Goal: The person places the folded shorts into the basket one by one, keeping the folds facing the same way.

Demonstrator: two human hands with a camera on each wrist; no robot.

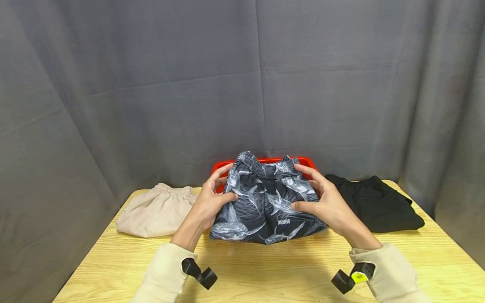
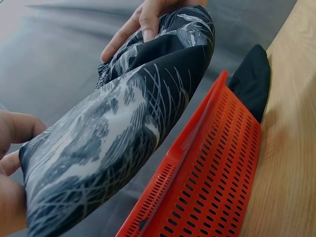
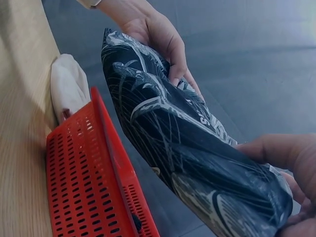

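Both hands hold a pair of black shorts with a grey and white shark print, raised in front of the red basket. My left hand grips the shorts' left side, thumb on the near face and fingers behind the edge. On the opposite side, my right hand pinches them the same way. Gathered elastic forms the waistband at the top. From the left wrist view, the shorts look folded over and hang above the basket, apart from its rim. Much of the basket is hidden in the head view.
Beige shorts lie on the wooden table at the left. Black shorts lie at the right. A grey curtain hangs behind the table. Through the basket's perforated side in the right wrist view, a dark bit shows near the rim.
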